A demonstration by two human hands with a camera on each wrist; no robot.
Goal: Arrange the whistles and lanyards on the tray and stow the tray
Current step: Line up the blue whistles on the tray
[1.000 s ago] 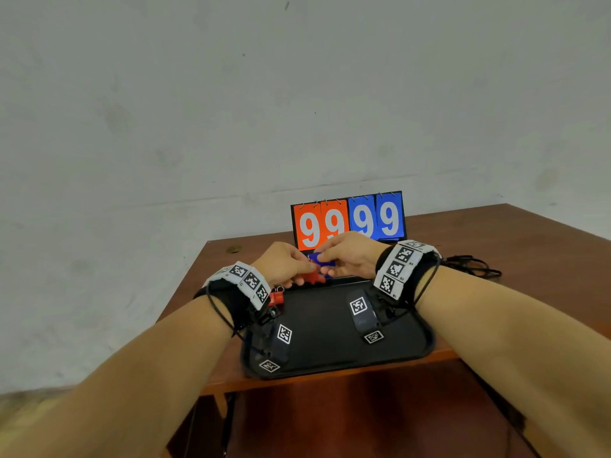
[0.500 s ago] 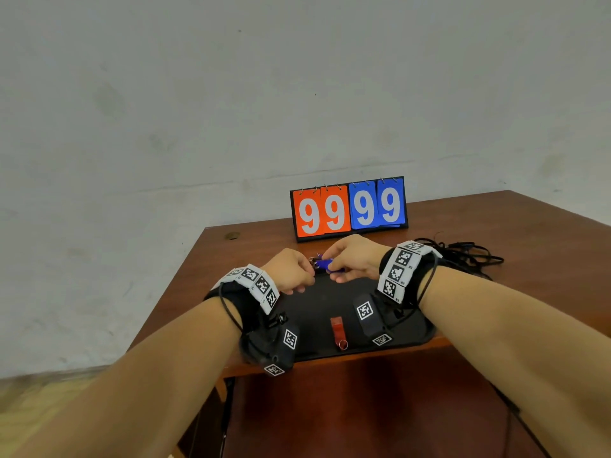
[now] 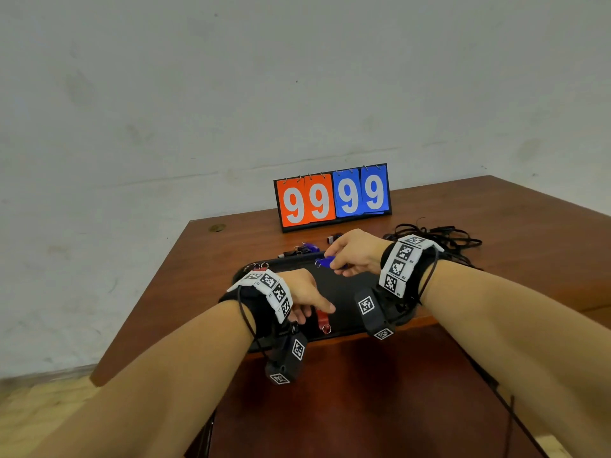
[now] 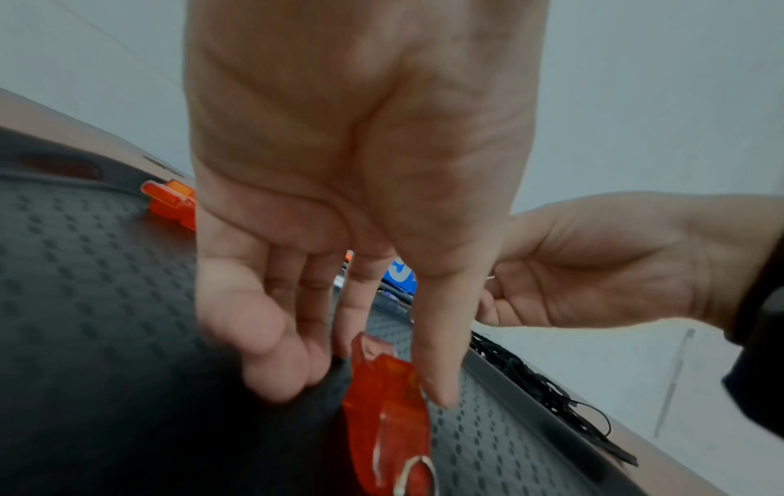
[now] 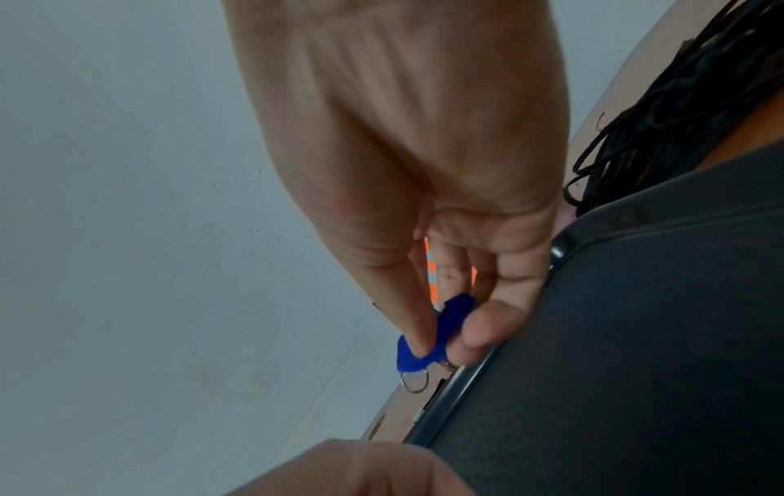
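A black tray (image 3: 344,292) lies at the table's front edge. On it near the front lies a red whistle (image 3: 322,320) with a metal ring. My left hand (image 3: 314,302) hovers just over the red whistle (image 4: 386,412) with straight fingers (image 4: 437,369) and holds nothing. My right hand (image 3: 334,263) pinches a blue whistle (image 3: 327,261) between thumb and fingers above the tray's far edge; its ring hangs free (image 5: 414,382). More red whistles (image 3: 261,266) sit at the tray's far left corner. Black lanyards (image 3: 439,239) lie tangled on the table to the right.
A flip scoreboard (image 3: 332,198) reading 99 99 stands behind the tray. Another blue whistle and small dark clips (image 3: 307,248) lie between the tray and the scoreboard. The brown table (image 3: 211,276) ends at a grey wall behind.
My left hand has let go of the blue whistle and drawn back to the red whistle near the tray's front. The right hand still holds the blue whistle.
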